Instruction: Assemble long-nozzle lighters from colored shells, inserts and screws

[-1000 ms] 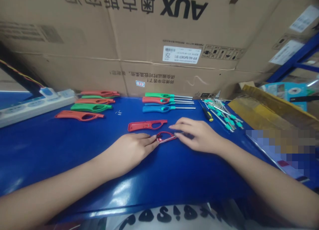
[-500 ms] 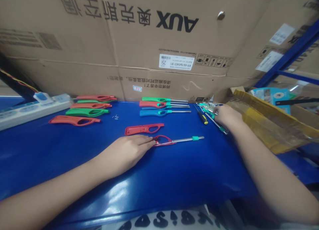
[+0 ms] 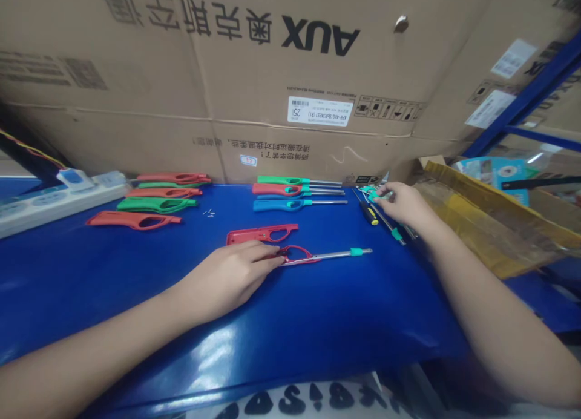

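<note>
My left hand (image 3: pixel 236 270) rests with its fingers pressed over the handle of an opened red lighter (image 3: pixel 297 255). From that lighter a metal rod with a green collar (image 3: pixel 356 252) points right. Just beyond the hand lies the other red half shell (image 3: pixel 263 233). My right hand (image 3: pixel 406 204) reaches into a pile of metal lighter rods (image 3: pixel 388 223) with green pieces, its fingertips closed together among them. What they pinch is hidden. A black and yellow screwdriver (image 3: pixel 370 214) lies left of the pile.
Assembled long lighters (image 3: pixel 279 205) in green, red and blue lie at the back. Red and green shells (image 3: pixel 136 220) lie far left, beside small screws (image 3: pixel 209 213) and a white power strip (image 3: pixel 63 202). A taped carton (image 3: pixel 494 219) stands right; a large cardboard box (image 3: pixel 245 116) walls the back.
My right hand has moved slightly left in the pile, and a rod with a green collar has shifted left and shows more. My left hand stays on the red lighter.
</note>
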`<state>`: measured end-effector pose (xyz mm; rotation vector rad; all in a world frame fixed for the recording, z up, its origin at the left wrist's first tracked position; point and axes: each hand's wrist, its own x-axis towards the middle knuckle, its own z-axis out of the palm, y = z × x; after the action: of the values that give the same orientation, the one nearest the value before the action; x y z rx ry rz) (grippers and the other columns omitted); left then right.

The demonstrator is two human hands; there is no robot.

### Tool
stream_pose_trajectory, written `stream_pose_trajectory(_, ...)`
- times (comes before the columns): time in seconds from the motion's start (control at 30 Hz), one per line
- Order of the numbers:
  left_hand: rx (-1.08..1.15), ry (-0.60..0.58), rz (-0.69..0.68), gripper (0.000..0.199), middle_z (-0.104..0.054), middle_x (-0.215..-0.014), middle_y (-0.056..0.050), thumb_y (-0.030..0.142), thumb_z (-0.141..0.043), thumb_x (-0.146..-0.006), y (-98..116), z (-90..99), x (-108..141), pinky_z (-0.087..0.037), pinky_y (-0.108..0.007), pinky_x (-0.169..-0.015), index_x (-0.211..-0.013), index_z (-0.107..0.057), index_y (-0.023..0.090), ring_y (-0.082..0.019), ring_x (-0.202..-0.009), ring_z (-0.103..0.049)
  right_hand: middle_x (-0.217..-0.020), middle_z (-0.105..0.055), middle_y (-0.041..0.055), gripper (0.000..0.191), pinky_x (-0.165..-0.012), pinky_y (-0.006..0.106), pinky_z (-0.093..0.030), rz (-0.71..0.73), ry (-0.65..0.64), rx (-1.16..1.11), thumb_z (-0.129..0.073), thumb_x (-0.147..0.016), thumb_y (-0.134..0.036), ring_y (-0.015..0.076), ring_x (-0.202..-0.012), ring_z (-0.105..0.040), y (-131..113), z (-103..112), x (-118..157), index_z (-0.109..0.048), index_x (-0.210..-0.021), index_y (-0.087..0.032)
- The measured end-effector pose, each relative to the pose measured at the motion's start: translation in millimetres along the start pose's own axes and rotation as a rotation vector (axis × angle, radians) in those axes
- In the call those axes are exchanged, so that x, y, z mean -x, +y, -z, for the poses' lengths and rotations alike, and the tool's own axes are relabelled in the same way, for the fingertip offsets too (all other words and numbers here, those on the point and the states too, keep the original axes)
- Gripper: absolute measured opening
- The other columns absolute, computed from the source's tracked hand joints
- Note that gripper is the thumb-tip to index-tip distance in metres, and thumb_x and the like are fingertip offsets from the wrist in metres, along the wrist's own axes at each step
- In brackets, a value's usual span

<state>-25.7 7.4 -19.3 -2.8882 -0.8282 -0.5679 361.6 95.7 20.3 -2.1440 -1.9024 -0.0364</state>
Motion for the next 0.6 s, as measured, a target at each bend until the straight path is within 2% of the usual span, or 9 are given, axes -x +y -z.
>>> stream_pose_trajectory(0.1,-0.020,-0.034,-0.023,0.036,-0.070,-0.131,-0.006,0.018,-0.048,-0.101,0,1.9,-1,-0.061,-0.041,-0.093,-0.130,-0.068,0.025,-0.025,-0.113,-0.070,-0.088,-0.071,0.0068,0.029,-0.066,0.029,-0.053,0.145,-0.067,-0.184,-0.057,-0.092,-0.041,0.0179,-0.073,-0.065,-20,-9,11,-0.067,-0.106,-0.017)
stream_pose_trajectory(0.2,-0.020,-0.059,-0.024,0.038,-0.068,-0.134,-0.006,0.018,-0.048,-0.100,1,4.0,-1,-0.061,-0.041,-0.092,-0.132,-0.066,0.027,-0.025,-0.113,-0.069,-0.083,-0.071,0.0060,0.034,-0.061,0.027,-0.050,0.351,-0.149,-0.493,-0.058,-0.091,-0.048,0.0161,-0.069,-0.062,-42,-23,28,-0.068,-0.097,-0.016)
stream_pose_trajectory(0.3,-0.004,-0.063,-0.020,0.038,-0.069,-0.133,-0.005,0.017,-0.048,-0.101,2,4.2,-1,-0.061,-0.042,-0.091,-0.131,-0.067,0.027,-0.025,-0.112,-0.069,-0.069,-0.064,0.0016,0.031,-0.057,0.025,-0.043,0.483,-0.175,-0.475,-0.064,-0.089,-0.047,0.0136,-0.061,-0.055,-58,-35,43,-0.069,-0.086,-0.017)
stream_pose_trajectory(0.4,0.032,-0.051,0.006,0.037,-0.070,-0.131,-0.005,0.018,-0.048,-0.101,2,3.1,-1,-0.060,-0.041,-0.094,-0.130,-0.068,0.028,-0.024,-0.114,-0.069,-0.065,-0.064,0.0005,0.027,-0.056,0.024,-0.040,0.589,-0.195,-0.439,-0.068,-0.088,-0.041,0.0117,-0.057,-0.053,-66,-39,51,-0.066,-0.075,-0.017)
stream_pose_trajectory(0.5,0.071,-0.042,0.033,0.036,-0.070,-0.130,-0.004,0.018,-0.049,-0.100,3,2.9,-1,-0.059,-0.040,-0.095,-0.128,-0.069,0.030,-0.024,-0.115,-0.069,-0.071,-0.068,0.0018,0.025,-0.057,0.023,-0.042,0.624,-0.185,-0.527,-0.069,-0.089,-0.039,0.0116,-0.059,-0.055,-71,-37,58,-0.069,-0.079,-0.017)
stream_pose_trajectory(0.6,0.101,-0.039,0.038,0.036,-0.071,-0.129,-0.003,0.018,-0.049,-0.100,3,3.5,-2,-0.059,-0.039,-0.094,-0.126,-0.070,0.030,-0.023,-0.113,-0.069,-0.080,-0.070,0.0033,0.019,-0.061,0.024,-0.045,0.701,-0.246,-0.602,-0.066,-0.093,-0.033,0.0119,-0.065,-0.059,-77,-33,66,-0.072,-0.087,-0.017)
